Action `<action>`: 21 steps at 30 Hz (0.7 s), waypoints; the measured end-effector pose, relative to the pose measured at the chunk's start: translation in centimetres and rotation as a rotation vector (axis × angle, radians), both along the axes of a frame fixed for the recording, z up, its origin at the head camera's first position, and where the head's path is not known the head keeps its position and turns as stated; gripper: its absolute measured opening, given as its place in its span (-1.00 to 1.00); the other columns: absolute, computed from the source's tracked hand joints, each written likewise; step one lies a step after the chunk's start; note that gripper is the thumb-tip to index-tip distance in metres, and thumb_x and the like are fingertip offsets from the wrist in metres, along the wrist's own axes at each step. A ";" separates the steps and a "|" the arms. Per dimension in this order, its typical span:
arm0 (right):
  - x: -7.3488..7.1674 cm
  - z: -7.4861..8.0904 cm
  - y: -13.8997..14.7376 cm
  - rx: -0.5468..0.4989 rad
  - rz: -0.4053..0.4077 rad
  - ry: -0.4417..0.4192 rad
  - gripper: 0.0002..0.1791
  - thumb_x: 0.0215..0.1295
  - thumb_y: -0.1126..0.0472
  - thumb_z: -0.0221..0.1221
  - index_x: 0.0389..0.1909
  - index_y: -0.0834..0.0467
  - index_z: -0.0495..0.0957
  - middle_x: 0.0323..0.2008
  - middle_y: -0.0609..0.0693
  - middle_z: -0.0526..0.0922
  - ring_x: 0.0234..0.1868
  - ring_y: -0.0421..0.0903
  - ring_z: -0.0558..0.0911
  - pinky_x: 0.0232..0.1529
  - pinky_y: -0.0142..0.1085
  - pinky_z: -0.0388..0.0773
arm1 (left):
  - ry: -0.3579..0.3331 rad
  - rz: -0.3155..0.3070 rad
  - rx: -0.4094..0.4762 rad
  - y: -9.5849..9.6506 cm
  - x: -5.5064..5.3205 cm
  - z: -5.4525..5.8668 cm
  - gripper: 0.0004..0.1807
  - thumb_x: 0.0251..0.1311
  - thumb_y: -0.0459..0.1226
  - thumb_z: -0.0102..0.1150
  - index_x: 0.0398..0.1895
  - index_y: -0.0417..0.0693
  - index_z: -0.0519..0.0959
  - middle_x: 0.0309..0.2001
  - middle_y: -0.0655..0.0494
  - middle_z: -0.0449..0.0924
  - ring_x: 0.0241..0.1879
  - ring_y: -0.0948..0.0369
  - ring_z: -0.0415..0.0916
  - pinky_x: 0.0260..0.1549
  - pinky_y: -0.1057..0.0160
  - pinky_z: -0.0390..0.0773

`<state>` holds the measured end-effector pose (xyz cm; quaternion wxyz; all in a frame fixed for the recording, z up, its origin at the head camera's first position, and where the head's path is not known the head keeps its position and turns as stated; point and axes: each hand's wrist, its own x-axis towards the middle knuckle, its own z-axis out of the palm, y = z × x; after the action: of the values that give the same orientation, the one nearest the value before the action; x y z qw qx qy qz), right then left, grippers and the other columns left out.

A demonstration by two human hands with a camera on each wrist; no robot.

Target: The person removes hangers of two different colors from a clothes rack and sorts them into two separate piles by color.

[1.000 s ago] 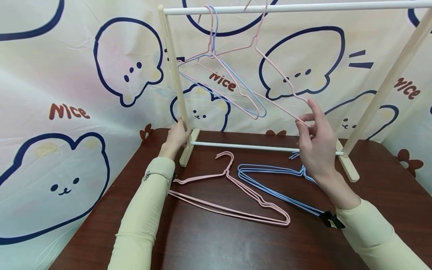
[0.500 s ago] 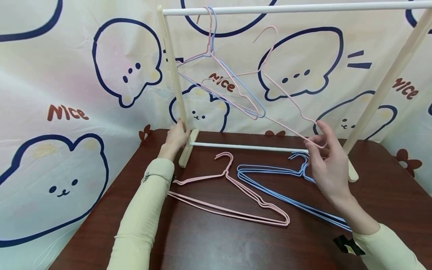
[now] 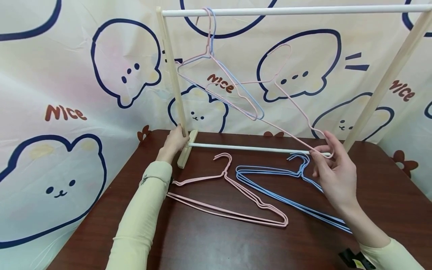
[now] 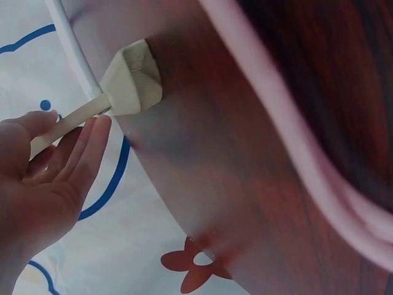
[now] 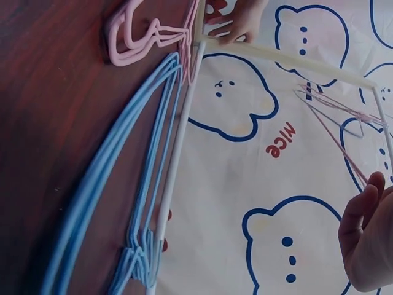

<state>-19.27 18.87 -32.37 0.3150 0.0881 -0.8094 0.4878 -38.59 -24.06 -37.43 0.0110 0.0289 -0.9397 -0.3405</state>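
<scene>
My left hand [image 3: 174,140] grips the left wooden post [image 3: 173,75] of a clothes rack near its foot. In the left wrist view, thumb and fingers of that hand [image 4: 55,172] lie on either side of the post [image 4: 77,120]. My right hand [image 3: 335,174] pinches the lower right corner of a pink hanger [image 3: 293,100]. That hanger tilts down to the right, its hook below the white top rod [image 3: 303,10] and apart from it. Left of it, another pink hanger [image 3: 233,79] and a blue hanger [image 3: 241,84] hang close together on the rod.
Several pink hangers [image 3: 248,193] lie stacked on the dark wooden table [image 3: 209,247]. Right of them lie several blue hangers [image 3: 290,202], partly under my right arm. A white lower rod [image 3: 249,148] runs toward the right post [image 3: 388,78]. A patterned cloth hangs behind.
The right hand has moved down and to the right with the pink hanger, whose hook has left the top rod and dropped below it. The left hand stays on the post.
</scene>
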 end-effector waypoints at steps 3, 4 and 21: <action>0.2 -0.3 0.4 -0.026 0.007 -0.053 -0.29 0.37 0.38 0.18 0.48 -0.09 0.25 -0.24 -0.19 0.55 -0.66 -0.23 0.45 -0.68 -0.48 0.39 | 0.008 -0.002 -0.017 -0.1 0.1 -0.3 -0.49 0.38 -0.27 0.00 0.35 -0.21 0.22 0.07 -0.29 0.53 -0.18 -0.05 0.62 -0.31 0.12 0.65; 0.4 -0.4 0.6 -0.031 0.007 -0.074 -0.29 0.37 0.37 0.17 0.48 -0.09 0.24 -0.24 -0.19 0.55 -0.66 -0.22 0.45 -0.69 -0.46 0.39 | 0.016 -0.002 -0.020 -0.2 0.1 -0.3 -0.49 0.38 -0.26 0.01 0.34 -0.22 0.23 0.08 -0.29 0.52 -0.12 -0.08 0.61 -0.23 0.07 0.65; 2.3 -3.4 3.7 -0.043 0.171 -0.452 -0.36 0.48 0.06 0.09 0.51 -0.07 0.15 -0.25 -0.15 0.54 -0.62 -0.12 0.47 -0.72 -0.23 0.42 | 0.195 -0.010 0.074 0.0 -0.2 2.0 -0.53 0.44 -0.23 -0.05 0.31 -0.26 0.22 0.14 -0.35 0.50 0.07 -0.16 0.59 0.00 -0.07 0.62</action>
<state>-16.98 22.56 -35.73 0.0854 0.0383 -0.8383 0.5371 -38.84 -24.01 -35.47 0.0996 -0.0087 -0.9211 -0.3763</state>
